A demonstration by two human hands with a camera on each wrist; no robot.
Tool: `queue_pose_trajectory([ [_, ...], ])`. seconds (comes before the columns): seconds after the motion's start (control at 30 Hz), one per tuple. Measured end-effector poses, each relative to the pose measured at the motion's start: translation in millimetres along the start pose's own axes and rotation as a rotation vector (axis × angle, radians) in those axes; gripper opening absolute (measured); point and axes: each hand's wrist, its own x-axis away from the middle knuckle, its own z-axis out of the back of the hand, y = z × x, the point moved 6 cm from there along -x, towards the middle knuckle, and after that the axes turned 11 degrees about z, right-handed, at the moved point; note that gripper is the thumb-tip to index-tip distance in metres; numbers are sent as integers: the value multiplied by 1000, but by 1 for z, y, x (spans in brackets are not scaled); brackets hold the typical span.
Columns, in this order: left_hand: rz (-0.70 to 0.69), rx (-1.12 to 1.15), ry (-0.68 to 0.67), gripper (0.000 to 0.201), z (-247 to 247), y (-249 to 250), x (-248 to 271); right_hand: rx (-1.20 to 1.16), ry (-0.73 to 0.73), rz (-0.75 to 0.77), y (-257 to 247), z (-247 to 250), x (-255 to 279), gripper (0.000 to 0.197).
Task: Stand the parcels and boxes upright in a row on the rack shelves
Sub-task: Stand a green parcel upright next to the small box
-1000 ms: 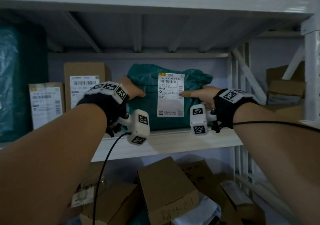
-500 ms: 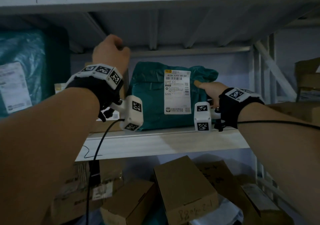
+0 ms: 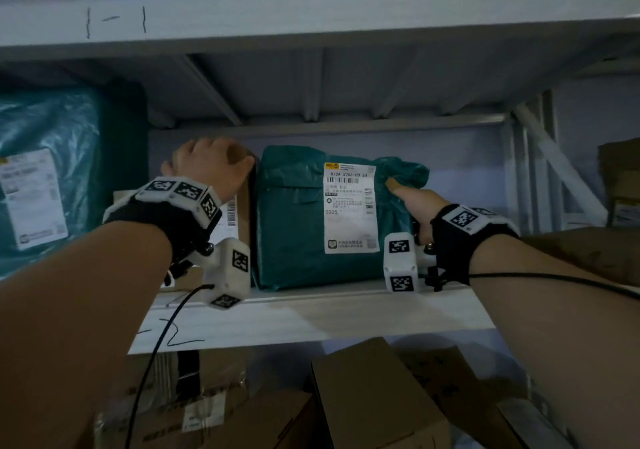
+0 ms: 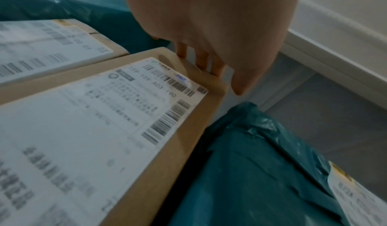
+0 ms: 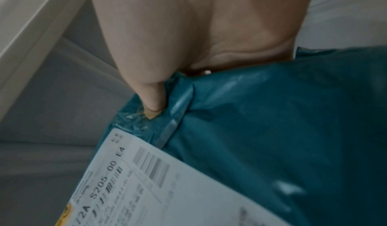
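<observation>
While teal parcel point(image 3: 298, 220) stands upright near front edge of middle shelf point(image 3: 311, 317), right hand point(image 3: 414, 203) pinches its crumpled top right corner, thumb on front. Left hand point(image 3: 207, 166) curls over top edge of cardboard box point(image 4: 184, 130), just beside parcel's left side. Bare shelf to parcel's right, up to rack upright point(image 3: 526, 171).

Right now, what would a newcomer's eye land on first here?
The teal parcel standing upright mid-shelf with its white label facing out, the right hand gripping its upper right corner. Just left of it, the left hand grips the top of a cardboard box beside the parcel.
</observation>
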Motion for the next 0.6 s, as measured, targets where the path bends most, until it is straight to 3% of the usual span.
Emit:
queue_pose_trajectory([
  [0.13,-8,14,-9,58,-3,-3,-1,-3,-23,-43,3,-4,5,81],
  [0.23,-50,-27,-46,78,-7,0,-6,-9,-26,-40,8,-4,6,98],
  [0.33,-58,-76,-39,92,-7,3,-5,-45,-1,-16,7,-6,9,102],
  [0.47,-72,-71,-19,92,-4,6,-3,-63,28,11,1,-3,11,124],
  [0.6,-72,-80,7,86,-1,10,3,-11,21,20,0,1,14,121],
])
